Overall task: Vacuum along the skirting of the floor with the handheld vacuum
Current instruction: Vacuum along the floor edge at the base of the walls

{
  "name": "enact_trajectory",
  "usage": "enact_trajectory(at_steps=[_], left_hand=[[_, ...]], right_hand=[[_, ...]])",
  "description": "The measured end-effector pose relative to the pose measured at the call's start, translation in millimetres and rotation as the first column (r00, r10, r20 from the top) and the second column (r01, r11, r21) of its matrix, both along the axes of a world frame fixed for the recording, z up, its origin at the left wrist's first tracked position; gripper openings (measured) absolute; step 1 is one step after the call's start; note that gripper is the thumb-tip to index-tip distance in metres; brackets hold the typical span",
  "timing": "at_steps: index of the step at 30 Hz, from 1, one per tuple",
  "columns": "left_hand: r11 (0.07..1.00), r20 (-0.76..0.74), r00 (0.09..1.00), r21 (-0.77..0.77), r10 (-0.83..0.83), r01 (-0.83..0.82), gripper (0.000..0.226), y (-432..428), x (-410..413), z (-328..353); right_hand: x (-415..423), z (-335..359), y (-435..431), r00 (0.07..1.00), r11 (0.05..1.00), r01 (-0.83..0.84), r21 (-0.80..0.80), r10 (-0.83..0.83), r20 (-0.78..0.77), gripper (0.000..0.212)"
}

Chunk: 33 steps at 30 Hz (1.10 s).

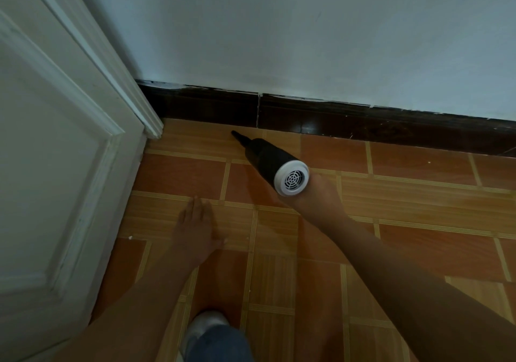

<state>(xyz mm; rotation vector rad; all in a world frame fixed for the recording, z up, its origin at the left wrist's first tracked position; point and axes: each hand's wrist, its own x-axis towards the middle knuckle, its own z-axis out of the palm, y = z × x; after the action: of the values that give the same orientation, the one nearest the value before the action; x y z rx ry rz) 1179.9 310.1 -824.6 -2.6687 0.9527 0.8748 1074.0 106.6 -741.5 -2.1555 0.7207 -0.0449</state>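
A black handheld vacuum (pixel 265 156) with a white vented rear cap points up and left. Its thin nozzle tip sits just short of the dark brown skirting (pixel 363 124), near the corner by the door frame. My right hand (pixel 321 194) grips the vacuum from underneath, its fingers mostly hidden behind the body. My left hand (pixel 196 230) lies flat on the orange tiled floor (pixel 418 208) with fingers straight, left of and nearer than the vacuum.
A white panelled door (pixel 55 166) and its frame (pixel 134 96) fill the left side, meeting the skirting at the corner. The white wall (pixel 307 26) rises above the skirting. A knee in blue jeans (pixel 215 339) is at the bottom centre.
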Motion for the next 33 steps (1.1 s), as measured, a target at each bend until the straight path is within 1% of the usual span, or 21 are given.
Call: enact_trajectory(at_steps=[3,6,13,21,26,33], left_hand=[[1.0,-0.008,1.0,0.031,-0.001,0.001,0.098,-1.6,1.7,1.9],[0.999,-0.032,0.999,0.054,-0.005,0.007,0.098,-4.0,4.0,4.0],[0.997,-0.047,0.999,0.072,-0.026,0.03,0.098,-5.5,6.4,8.0],[0.998,-0.07,0.997,0.065,-0.008,0.013,0.097,-5.4,7.8,10.0],[0.998,-0.063,0.998,0.055,-0.01,0.013,0.095,-4.5,7.9,9.9],[0.998,-0.075,0.997,0.055,-0.015,0.019,0.097,-5.5,8.7,10.7]], right_hand=[[9.8,1.5,1.4,0.999,0.999,-0.048,-0.025,0.047,-0.026,0.051],[21.5,0.7,2.4,0.995,0.99,-0.096,-0.108,0.091,-0.048,0.055],[26.4,4.9,-2.0,0.99,0.974,-0.133,-0.183,0.122,-0.072,0.054],[15.6,4.9,-11.3,0.991,0.972,-0.133,-0.195,0.125,-0.051,0.055],[22.6,3.6,-7.7,0.987,0.963,-0.157,-0.22,0.147,-0.062,0.057],[41.6,1.7,0.3,0.982,0.961,-0.187,-0.206,0.18,-0.052,0.056]])
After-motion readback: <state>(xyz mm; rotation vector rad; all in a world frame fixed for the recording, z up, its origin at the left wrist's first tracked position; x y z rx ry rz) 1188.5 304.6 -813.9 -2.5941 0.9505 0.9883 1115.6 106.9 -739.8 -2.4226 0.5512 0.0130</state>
